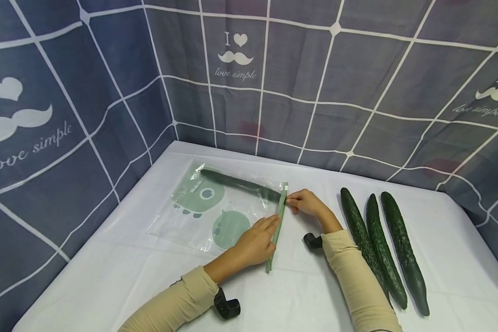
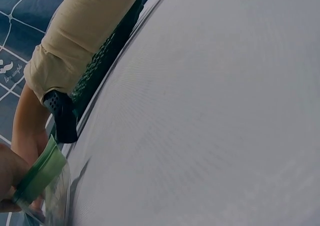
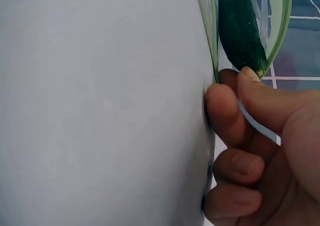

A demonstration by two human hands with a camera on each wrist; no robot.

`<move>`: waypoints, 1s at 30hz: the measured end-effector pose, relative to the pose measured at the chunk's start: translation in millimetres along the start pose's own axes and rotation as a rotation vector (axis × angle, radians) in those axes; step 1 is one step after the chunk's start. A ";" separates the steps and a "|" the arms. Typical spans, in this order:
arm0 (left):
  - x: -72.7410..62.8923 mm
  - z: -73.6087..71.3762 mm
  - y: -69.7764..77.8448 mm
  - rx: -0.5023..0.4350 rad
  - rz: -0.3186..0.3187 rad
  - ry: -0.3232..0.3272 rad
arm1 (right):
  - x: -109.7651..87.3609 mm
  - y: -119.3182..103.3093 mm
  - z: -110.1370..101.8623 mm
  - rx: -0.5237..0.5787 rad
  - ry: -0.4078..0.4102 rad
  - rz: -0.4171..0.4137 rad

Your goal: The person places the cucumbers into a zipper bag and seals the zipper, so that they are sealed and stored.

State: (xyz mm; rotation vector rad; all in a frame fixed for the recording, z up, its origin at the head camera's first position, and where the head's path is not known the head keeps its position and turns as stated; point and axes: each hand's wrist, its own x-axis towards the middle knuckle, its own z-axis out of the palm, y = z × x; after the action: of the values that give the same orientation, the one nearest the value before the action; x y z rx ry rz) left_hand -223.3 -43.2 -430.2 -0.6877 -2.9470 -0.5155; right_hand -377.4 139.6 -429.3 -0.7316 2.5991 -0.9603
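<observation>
A clear zip bag (image 1: 199,234) with green cartoon prints lies flat on the table. Inside it along the far side is a long cucumber (image 1: 245,184), its near end at the bag's mouth. My left hand (image 1: 255,242) lies over the near part of the mouth and grips its green zip strip (image 2: 44,172). At the far end of that strip, my right hand (image 1: 305,203) holds the cucumber's end, the thumb (image 3: 260,93) pressed on the tip and the other fingers curled below. The right wrist view shows the mouth parted around the cucumber.
Three more cucumbers (image 1: 404,251) lie side by side on the right of the white-covered table (image 1: 108,272), close to the right forearm. A grey checked curtain (image 1: 299,60) stands behind and to the left. Each wrist carries a black camera (image 1: 227,306).
</observation>
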 end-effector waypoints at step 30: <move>-0.6 1.4 -2.5 -0.006 0.019 0.054 | 10.8 -18.6 20.8 -0.081 0.288 0.235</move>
State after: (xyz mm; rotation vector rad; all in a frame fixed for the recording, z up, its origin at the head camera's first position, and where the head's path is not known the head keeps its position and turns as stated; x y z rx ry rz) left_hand -223.9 -45.0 -432.3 -0.6900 -2.8873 -0.5333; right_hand -371.1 110.6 -433.2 -0.3119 2.9034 -0.9519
